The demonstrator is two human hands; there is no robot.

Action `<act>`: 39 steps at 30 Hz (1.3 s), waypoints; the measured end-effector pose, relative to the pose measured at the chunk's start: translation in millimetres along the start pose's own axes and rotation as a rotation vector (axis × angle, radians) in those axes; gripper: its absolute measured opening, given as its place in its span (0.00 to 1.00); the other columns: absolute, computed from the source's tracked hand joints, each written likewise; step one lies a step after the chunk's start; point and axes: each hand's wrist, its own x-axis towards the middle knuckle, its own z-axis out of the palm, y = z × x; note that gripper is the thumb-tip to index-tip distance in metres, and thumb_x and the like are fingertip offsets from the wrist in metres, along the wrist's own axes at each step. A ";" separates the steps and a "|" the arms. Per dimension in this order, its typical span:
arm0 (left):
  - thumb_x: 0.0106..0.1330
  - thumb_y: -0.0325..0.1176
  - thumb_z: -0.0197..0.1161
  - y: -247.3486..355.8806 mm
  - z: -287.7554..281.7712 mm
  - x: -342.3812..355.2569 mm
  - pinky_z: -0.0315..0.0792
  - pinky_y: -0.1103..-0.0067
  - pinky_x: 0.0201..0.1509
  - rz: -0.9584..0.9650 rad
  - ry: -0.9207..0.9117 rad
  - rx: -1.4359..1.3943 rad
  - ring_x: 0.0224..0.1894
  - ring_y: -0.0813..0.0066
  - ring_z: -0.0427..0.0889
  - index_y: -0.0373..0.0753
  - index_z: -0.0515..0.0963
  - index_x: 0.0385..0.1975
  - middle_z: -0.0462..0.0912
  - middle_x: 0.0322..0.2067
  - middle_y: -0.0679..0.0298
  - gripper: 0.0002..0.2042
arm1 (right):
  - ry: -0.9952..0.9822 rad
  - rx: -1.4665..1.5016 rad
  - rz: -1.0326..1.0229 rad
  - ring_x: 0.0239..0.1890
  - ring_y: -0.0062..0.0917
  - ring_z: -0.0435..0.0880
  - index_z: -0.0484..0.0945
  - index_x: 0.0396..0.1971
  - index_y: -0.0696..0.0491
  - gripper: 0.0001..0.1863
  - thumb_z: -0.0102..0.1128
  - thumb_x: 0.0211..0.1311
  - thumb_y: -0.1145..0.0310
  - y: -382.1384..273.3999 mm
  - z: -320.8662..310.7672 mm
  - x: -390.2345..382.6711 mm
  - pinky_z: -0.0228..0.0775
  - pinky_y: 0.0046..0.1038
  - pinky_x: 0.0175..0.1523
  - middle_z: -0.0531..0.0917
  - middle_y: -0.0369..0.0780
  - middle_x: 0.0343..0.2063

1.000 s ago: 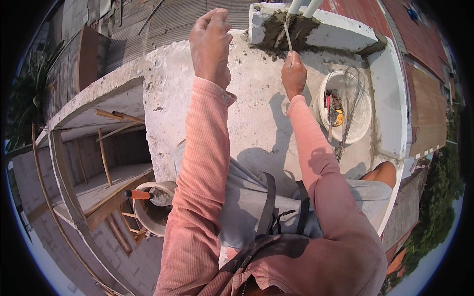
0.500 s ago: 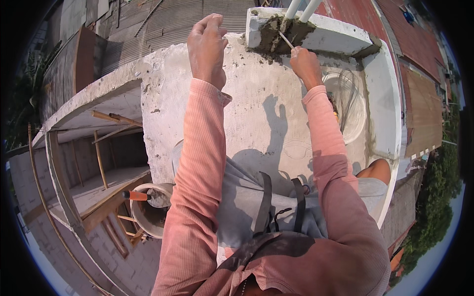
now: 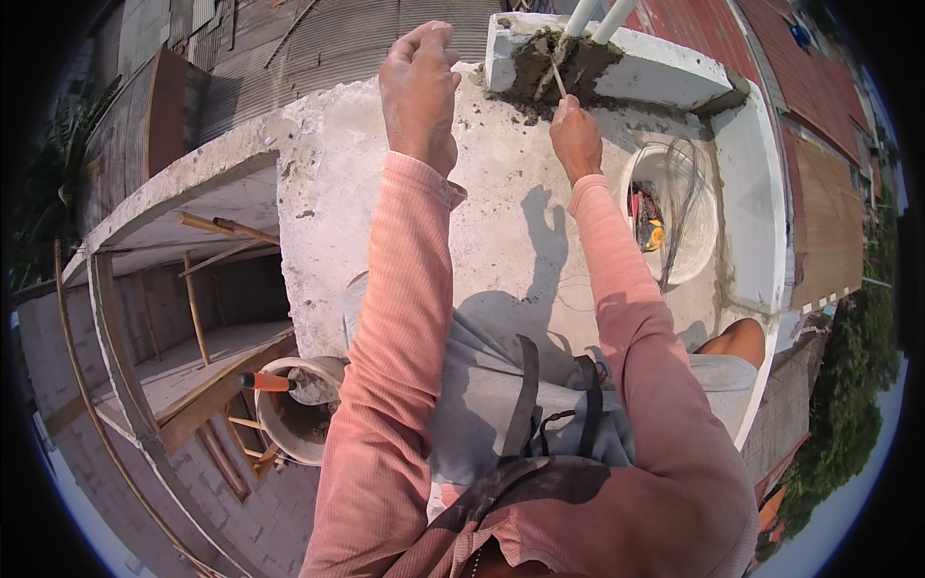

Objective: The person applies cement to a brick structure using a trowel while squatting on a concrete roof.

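My right hand (image 3: 576, 140) is shut on a thin pale rod (image 3: 559, 82), its tip in the dark wet mortar (image 3: 540, 60) around the bases of two white pipes (image 3: 583, 14) on a low white block wall (image 3: 674, 60). My left hand (image 3: 417, 91) is raised at the wall's left end, fingers loosely bent and slightly apart, with nothing visible in it; its palm side is hidden. Both hands are over a pale concrete slab (image 3: 337, 193), where their shadows fall.
A white bucket (image 3: 699, 255) holds tools and loose wire on the right. Another bucket (image 3: 289, 429) with an orange-handled trowel (image 3: 270, 381) is by my left arm. The slab's rough edge borders a lower opening with wooden poles (image 3: 198, 308); metal roofs (image 3: 328, 34) lie beyond.
My right hand first moved up and to the right, then shifted back left and slightly down, its rod now more upright. My left hand has moved slightly right, keeping its bent fingers.
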 end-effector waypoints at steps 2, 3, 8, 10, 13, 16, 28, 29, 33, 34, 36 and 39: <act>0.70 0.43 0.62 1.3 2.4 -1.6 0.74 0.71 0.58 0.006 -0.009 0.008 0.56 0.63 0.78 0.33 0.73 0.58 0.74 0.56 0.56 0.23 | 0.007 0.007 0.016 0.43 0.58 0.84 0.76 0.45 0.56 0.15 0.46 0.74 0.60 8.6 14.0 -0.5 0.75 0.54 0.48 0.85 0.55 0.36; 0.70 0.43 0.62 2.3 3.4 -2.1 0.74 0.71 0.58 0.006 -0.019 0.016 0.55 0.63 0.78 0.33 0.73 0.58 0.74 0.57 0.56 0.23 | -0.014 0.018 0.048 0.43 0.58 0.84 0.76 0.45 0.55 0.15 0.45 0.74 0.60 11.3 18.3 -1.8 0.75 0.54 0.48 0.85 0.55 0.37; 0.71 0.43 0.61 6.9 -3.2 -3.5 0.73 0.70 0.59 -0.006 0.007 0.016 0.55 0.63 0.77 0.34 0.73 0.58 0.75 0.55 0.57 0.23 | -0.092 -0.025 0.055 0.43 0.58 0.83 0.78 0.46 0.53 0.16 0.44 0.74 0.59 32.8 11.1 5.1 0.75 0.53 0.49 0.85 0.57 0.38; 0.71 0.42 0.61 8.1 -7.8 -1.5 0.73 0.70 0.59 0.009 0.010 -0.001 0.55 0.63 0.77 0.34 0.73 0.58 0.75 0.54 0.58 0.22 | -0.145 -0.090 -0.018 0.43 0.58 0.83 0.81 0.44 0.52 0.17 0.44 0.74 0.59 32.2 -6.8 9.1 0.75 0.53 0.49 0.85 0.57 0.38; 0.71 0.43 0.61 4.7 -6.7 0.0 0.72 0.70 0.59 0.004 0.007 0.019 0.56 0.63 0.77 0.34 0.73 0.58 0.74 0.53 0.59 0.23 | -0.130 -0.071 -0.040 0.42 0.56 0.84 0.82 0.41 0.54 0.17 0.46 0.72 0.59 18.8 -26.2 9.7 0.76 0.52 0.49 0.85 0.57 0.38; 0.70 0.43 0.62 2.6 -2.7 -1.1 0.72 0.70 0.59 0.004 -0.014 0.010 0.56 0.63 0.77 0.35 0.72 0.58 0.74 0.53 0.59 0.23 | -0.125 -0.094 -0.062 0.42 0.56 0.85 0.80 0.42 0.56 0.16 0.48 0.71 0.61 20.9 -12.3 19.0 0.77 0.52 0.49 0.85 0.56 0.37; 0.70 0.43 0.62 14.9 -4.4 -9.7 0.73 0.72 0.58 0.027 -0.009 0.014 0.54 0.65 0.78 0.34 0.73 0.57 0.76 0.53 0.60 0.22 | -0.281 -0.161 0.059 0.50 0.53 0.84 0.79 0.50 0.54 0.17 0.51 0.67 0.63 37.8 35.3 7.8 0.75 0.50 0.56 0.85 0.55 0.45; 0.70 0.43 0.61 19.2 -1.9 -11.2 0.73 0.72 0.58 0.017 0.001 0.024 0.55 0.65 0.78 0.34 0.73 0.58 0.76 0.54 0.60 0.23 | -0.308 -0.199 0.043 0.51 0.53 0.84 0.80 0.50 0.53 0.17 0.51 0.68 0.62 42.7 28.0 10.3 0.75 0.50 0.57 0.84 0.55 0.46; 0.70 0.44 0.61 16.6 -9.9 -7.8 0.72 0.71 0.59 0.011 0.007 0.042 0.57 0.65 0.77 0.34 0.71 0.61 0.75 0.56 0.58 0.25 | -0.262 -0.202 0.006 0.48 0.53 0.84 0.80 0.49 0.52 0.17 0.48 0.71 0.60 37.7 -0.6 2.7 0.76 0.50 0.53 0.85 0.54 0.45; 0.70 0.44 0.61 17.0 -11.3 -8.1 0.72 0.71 0.60 0.012 0.000 0.023 0.57 0.64 0.77 0.34 0.70 0.61 0.74 0.57 0.58 0.26 | -0.186 -0.162 0.005 0.47 0.53 0.85 0.80 0.48 0.53 0.17 0.47 0.72 0.60 35.8 -7.6 -0.7 0.76 0.51 0.52 0.85 0.54 0.45; 0.70 0.44 0.61 11.4 -13.5 -7.9 0.71 0.70 0.61 0.033 -0.017 0.031 0.57 0.63 0.76 0.34 0.70 0.61 0.73 0.58 0.57 0.25 | -0.135 -0.172 -0.053 0.43 0.53 0.85 0.79 0.46 0.54 0.16 0.44 0.74 0.62 34.8 -7.6 -4.4 0.77 0.51 0.49 0.85 0.54 0.41; 0.71 0.45 0.61 10.8 -8.6 -7.3 0.71 0.69 0.61 0.004 -0.009 0.014 0.58 0.62 0.76 0.33 0.70 0.61 0.73 0.58 0.56 0.25 | -0.082 -0.175 -0.149 0.42 0.55 0.85 0.76 0.47 0.57 0.15 0.43 0.75 0.64 29.6 1.4 -2.9 0.77 0.51 0.47 0.85 0.53 0.39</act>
